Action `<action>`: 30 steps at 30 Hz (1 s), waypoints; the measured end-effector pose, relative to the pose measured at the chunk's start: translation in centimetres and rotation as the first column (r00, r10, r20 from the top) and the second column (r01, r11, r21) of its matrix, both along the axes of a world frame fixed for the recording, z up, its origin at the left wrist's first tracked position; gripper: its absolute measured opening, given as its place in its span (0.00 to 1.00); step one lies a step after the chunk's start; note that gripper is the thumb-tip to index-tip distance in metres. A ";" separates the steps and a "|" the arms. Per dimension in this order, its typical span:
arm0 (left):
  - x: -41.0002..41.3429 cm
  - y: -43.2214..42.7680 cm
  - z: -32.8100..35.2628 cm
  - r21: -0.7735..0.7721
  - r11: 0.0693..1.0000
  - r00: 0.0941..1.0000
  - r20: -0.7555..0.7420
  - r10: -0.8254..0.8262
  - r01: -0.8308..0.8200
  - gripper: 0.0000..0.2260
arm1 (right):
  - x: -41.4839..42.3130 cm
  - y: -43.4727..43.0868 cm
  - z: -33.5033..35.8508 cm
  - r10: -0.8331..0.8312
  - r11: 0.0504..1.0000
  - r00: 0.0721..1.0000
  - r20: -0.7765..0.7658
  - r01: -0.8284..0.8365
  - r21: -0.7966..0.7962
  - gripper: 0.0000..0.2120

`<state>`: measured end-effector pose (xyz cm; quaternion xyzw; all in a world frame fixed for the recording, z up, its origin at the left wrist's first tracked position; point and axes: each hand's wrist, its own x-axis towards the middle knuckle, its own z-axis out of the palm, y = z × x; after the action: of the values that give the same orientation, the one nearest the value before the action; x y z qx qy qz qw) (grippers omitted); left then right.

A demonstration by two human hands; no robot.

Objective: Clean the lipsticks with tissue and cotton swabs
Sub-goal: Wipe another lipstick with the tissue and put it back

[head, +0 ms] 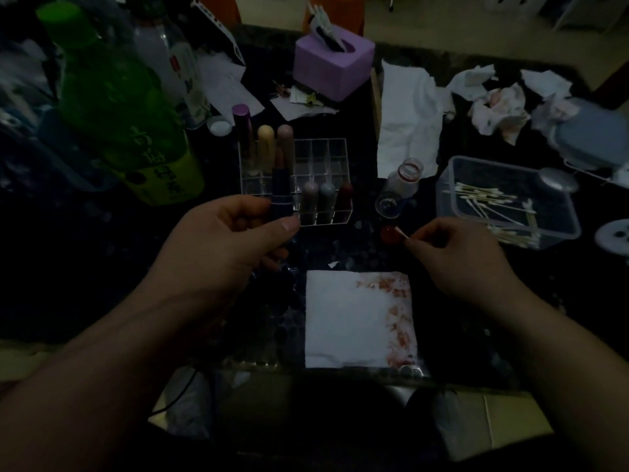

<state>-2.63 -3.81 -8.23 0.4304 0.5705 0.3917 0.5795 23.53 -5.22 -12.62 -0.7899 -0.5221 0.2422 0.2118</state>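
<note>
We hold a dark blue lipstick [281,194] upright in our left hand [235,240], and its grip is curled round the bottom of the tube. The cap is off and a brown-red tip pokes out on top. Our right hand [456,253] has a narrow grip that pinches a cotton swab [402,233]. The swab's white tip is by a small red round thing [387,235] on the dark worktop [102,267]; we cannot tell if they touch. Near us lies a folded white tissue [347,318] with red smears along its top and right side. Just behind the lipstick stands a clear rack [326,155] with more lipsticks in it, and the tube hides part of it. A clear box of swabs [510,199] sits on the right, near a small open bottle [403,180]. Far back are a purple tissue box [332,59] and crumpled tissues [497,110].
</note>
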 end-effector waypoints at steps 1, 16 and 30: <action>0.0 0.0 -0.1 -0.002 1.000 1.000 -0.001 -0.003 0.003 0.23 | 0.2 0.1 -0.2 0.011 1.000 1.000 0.024 -0.011 0.000 0.04; 0.5 -0.3 0.0 -0.060 0.990 0.992 0.013 -0.127 0.128 0.11 | 0.0 0.5 -1.6 0.043 0.999 0.994 0.100 -0.039 -0.037 0.03; 0.7 -1.1 0.5 -0.046 0.963 0.963 -0.037 -0.267 0.265 0.16 | -2.4 -2.6 0.5 0.175 0.978 0.977 0.126 -0.157 -0.137 0.14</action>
<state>-1.96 -4.91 -7.71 0.4996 0.5279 0.2892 0.6230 21.16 -7.86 -12.07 -0.7701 -0.5833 0.2365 0.1040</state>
